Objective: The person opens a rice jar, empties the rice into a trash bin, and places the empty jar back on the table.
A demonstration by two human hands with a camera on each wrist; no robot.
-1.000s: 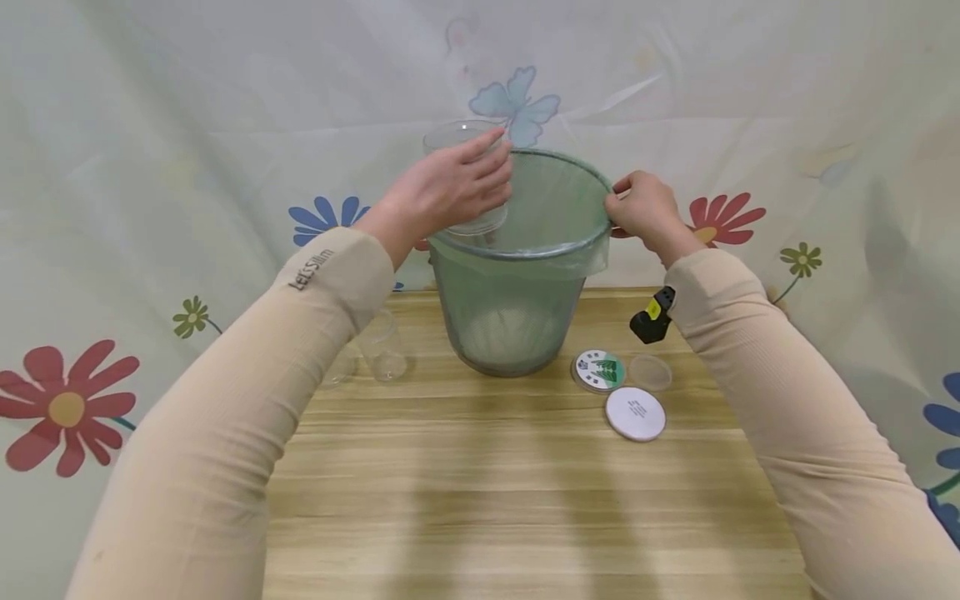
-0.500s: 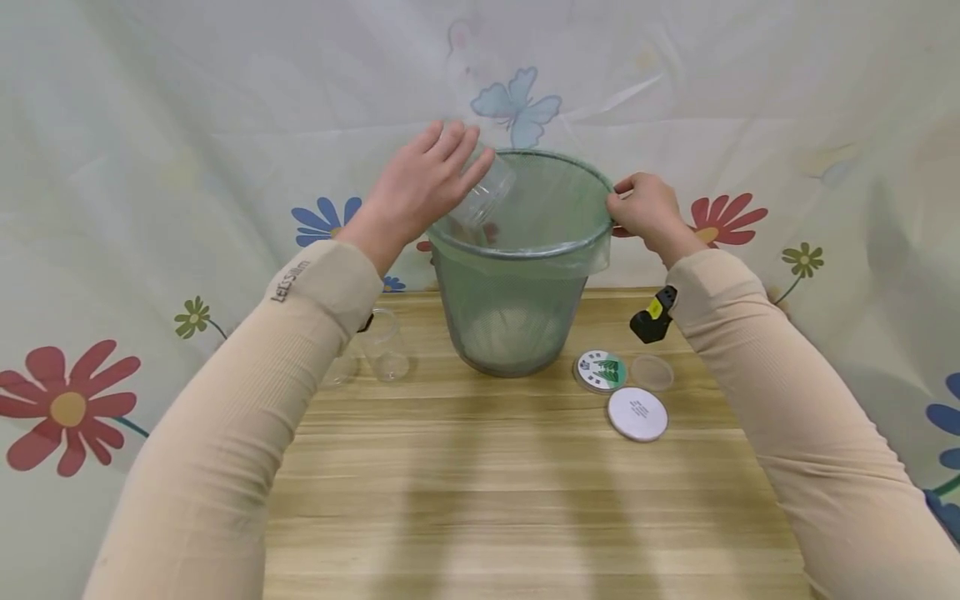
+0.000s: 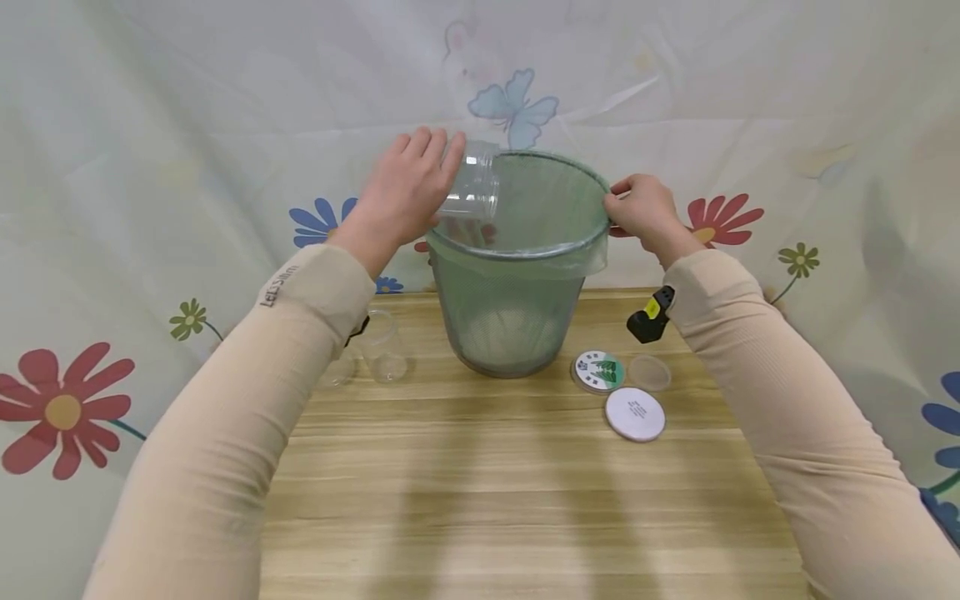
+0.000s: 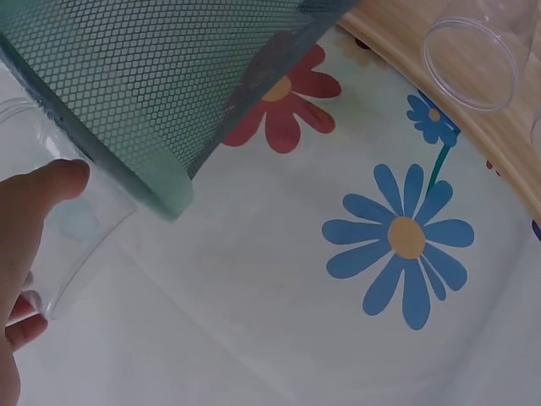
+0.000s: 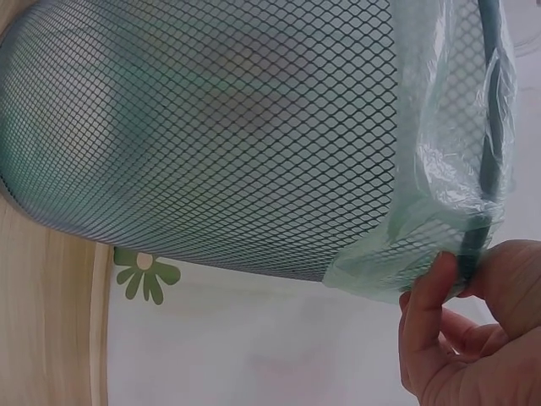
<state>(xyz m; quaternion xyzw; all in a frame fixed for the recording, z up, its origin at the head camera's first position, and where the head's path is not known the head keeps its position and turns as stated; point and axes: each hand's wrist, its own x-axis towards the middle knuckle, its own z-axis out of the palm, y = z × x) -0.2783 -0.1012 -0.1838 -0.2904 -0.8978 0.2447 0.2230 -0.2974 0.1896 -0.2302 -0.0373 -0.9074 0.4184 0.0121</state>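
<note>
A clear plastic jar (image 3: 474,179) lies on its side in my left hand (image 3: 405,187), its mouth turned right over the rim of a mesh wastebasket (image 3: 510,308). In the left wrist view, the thumb and fingers grip the jar (image 4: 76,220) from both sides, close to the basket's rim. My right hand (image 3: 647,210) pinches the basket's right rim, where a thin green bag liner (image 5: 439,169) is folded over the edge. The right wrist view has thumb and fingers (image 5: 431,313) closed on that rim. No contents can be made out in the jar.
Two more clear jars stand left of the basket, one jar (image 3: 386,350) in fuller view and the other jar (image 3: 339,367) partly behind my sleeve. At right lie a green-and-white round lid (image 3: 598,371), a translucent disc (image 3: 649,372) and a white round lid (image 3: 635,414) on the wooden table (image 3: 495,492).
My left hand has shifted slightly left and tipped the jar from upright onto its side, mouth toward the basket. My right hand stays on the rim.
</note>
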